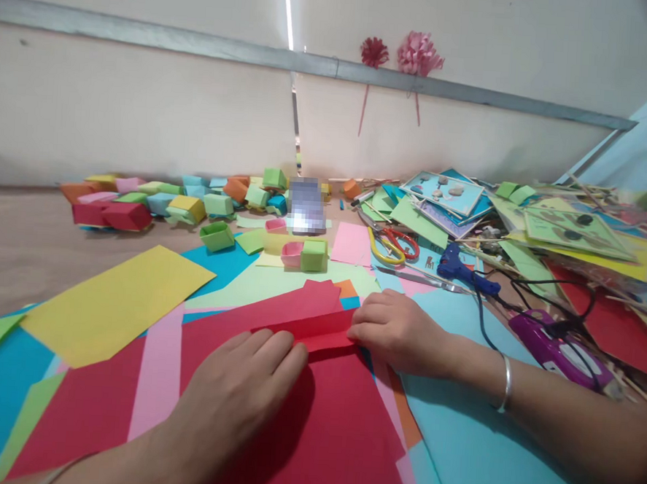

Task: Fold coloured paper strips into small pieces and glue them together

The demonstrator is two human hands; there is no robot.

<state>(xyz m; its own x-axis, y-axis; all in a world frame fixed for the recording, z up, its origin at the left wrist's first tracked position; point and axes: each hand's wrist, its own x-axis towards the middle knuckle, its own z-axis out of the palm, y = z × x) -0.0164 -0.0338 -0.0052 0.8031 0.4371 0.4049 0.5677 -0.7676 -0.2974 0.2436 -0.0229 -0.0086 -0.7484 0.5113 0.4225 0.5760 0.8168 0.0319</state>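
Observation:
A folded strip of red paper (pixel 323 331) stretches between my two hands, one side standing up along a crease. My left hand (pixel 254 376) has its fingers curled over the strip's left end. At the right end, my right hand (pixel 395 330) pinches the strip between thumb and fingers; a silver bangle circles that wrist. Beneath them lies a large red sheet (pixel 334 425), on top of other coloured sheets. Just beyond my hands, a small green paper box (pixel 314 255) touches a pink one (pixel 292 254).
Several small paper boxes (pixel 128 216) crowd the back left. A yellow sheet (pixel 116 306) lies at left. On the right are scissors (pixel 386 247), a craft knife (pixel 431 279), a blue glue gun (pixel 464 269) with black cord, and a purple device (pixel 558 348). A wall (pixel 172 116) stands behind.

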